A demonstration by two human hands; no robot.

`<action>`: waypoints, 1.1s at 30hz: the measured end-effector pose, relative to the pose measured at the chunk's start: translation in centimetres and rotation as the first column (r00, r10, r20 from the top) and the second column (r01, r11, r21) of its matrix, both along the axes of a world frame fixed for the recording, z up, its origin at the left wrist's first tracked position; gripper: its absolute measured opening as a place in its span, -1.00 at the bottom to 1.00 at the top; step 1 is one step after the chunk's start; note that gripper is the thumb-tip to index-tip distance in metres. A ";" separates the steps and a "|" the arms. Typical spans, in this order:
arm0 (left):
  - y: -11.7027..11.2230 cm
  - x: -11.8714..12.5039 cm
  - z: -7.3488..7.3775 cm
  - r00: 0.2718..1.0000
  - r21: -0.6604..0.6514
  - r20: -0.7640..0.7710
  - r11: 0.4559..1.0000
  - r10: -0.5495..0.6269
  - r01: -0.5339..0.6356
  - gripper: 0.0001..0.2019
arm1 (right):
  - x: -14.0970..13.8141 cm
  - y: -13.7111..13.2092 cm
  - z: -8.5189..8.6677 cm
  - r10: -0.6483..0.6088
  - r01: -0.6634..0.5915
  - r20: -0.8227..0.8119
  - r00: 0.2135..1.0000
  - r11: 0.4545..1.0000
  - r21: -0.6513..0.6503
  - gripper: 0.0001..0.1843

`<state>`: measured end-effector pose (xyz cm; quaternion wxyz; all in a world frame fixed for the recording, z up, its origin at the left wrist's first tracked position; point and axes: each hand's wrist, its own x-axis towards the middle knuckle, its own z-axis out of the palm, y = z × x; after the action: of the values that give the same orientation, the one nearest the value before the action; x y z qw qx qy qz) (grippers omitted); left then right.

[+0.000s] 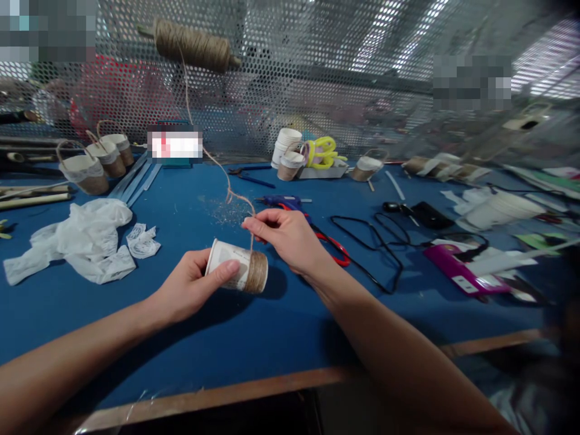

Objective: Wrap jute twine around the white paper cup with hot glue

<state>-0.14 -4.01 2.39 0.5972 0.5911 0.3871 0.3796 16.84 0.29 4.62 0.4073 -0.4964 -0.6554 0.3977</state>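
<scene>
My left hand (pixel 194 281) grips a white paper cup (pixel 226 260) that lies tilted on its side above the table. Brown twine (pixel 257 273) is wound around the cup's base end, which points right. Just above that winding, my right hand (pixel 283 235) pinches the twine strand (pixel 231 190) between thumb and fingertips. From there the strand runs slackly up to a large twine spool (pixel 193 46) mounted on the perforated metal screen. The cup's far side is hidden from me.
Behind my right hand lie a blue glue gun (pixel 285 201) and red-handled scissors (pixel 333 249). White lace (pixel 90 235) is heaped at left. Finished twine-wrapped cups with handles (pixel 86 174) stand at the back left. A black cable (pixel 376 241) loops across the right side.
</scene>
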 end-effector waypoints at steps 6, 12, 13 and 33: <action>-0.1 0.1 0.1 1.000 0.037 -0.028 0.999 0.011 -0.010 -0.77 | 0.0 0.1 -0.3 0.020 -0.019 0.029 0.999 0.999 -0.038 -0.70; -0.1 -0.1 -0.1 0.999 0.074 -0.033 0.997 0.018 -0.016 -0.76 | -0.2 -0.1 -0.3 0.027 -0.024 0.039 0.999 0.996 -0.085 -0.70; -0.1 -0.1 -0.2 0.999 0.083 -0.030 0.996 0.020 -0.018 -0.76 | -0.2 -0.1 -0.3 0.027 -0.024 0.037 0.999 0.996 -0.087 -0.70; 0.0 -0.2 -0.2 0.997 0.044 0.008 0.996 0.073 -0.073 -0.74 | -0.3 0.1 -1.3 0.065 -0.052 0.077 0.995 0.987 -0.152 -0.67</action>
<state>-0.31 -4.03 2.22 0.5708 0.5885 0.3981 0.4116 16.53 0.39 3.30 0.3297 -0.5220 -0.6541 0.4371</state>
